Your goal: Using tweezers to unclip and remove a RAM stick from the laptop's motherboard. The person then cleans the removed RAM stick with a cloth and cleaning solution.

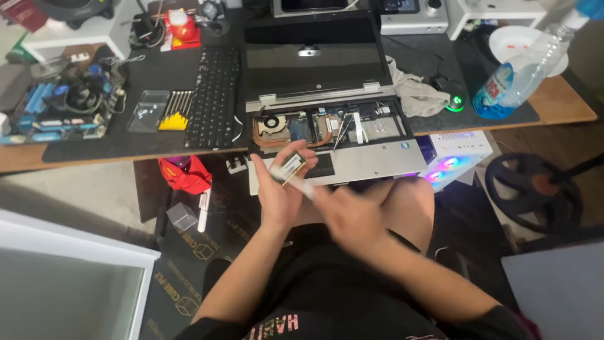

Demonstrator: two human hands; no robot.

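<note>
My left hand (pixel 280 189) holds a small green memory module (pixel 291 166) up in front of me, pinched between thumb and fingers. My right hand (pixel 349 214) is blurred with motion just right of it and grips a thin pale stick-like tool (pixel 301 185) whose end touches the module. Beyond both hands lies a silver laptop (pixel 365 160) at the desk's front edge, its keyboard taken off so the fan (pixel 272 123) and circuit boards show. The black lid (pixel 313 53) stands open behind.
The detached black keyboard (pixel 214 94) lies left of the laptop, beside a screwdriver bit set (pixel 174 113) and a clear plastic tray (pixel 146 111). A blue motherboard (pixel 63 107) sits far left. A spray bottle (pixel 522 69), a cloth (pixel 415 94) and a lit mouse (pixel 454 102) are right.
</note>
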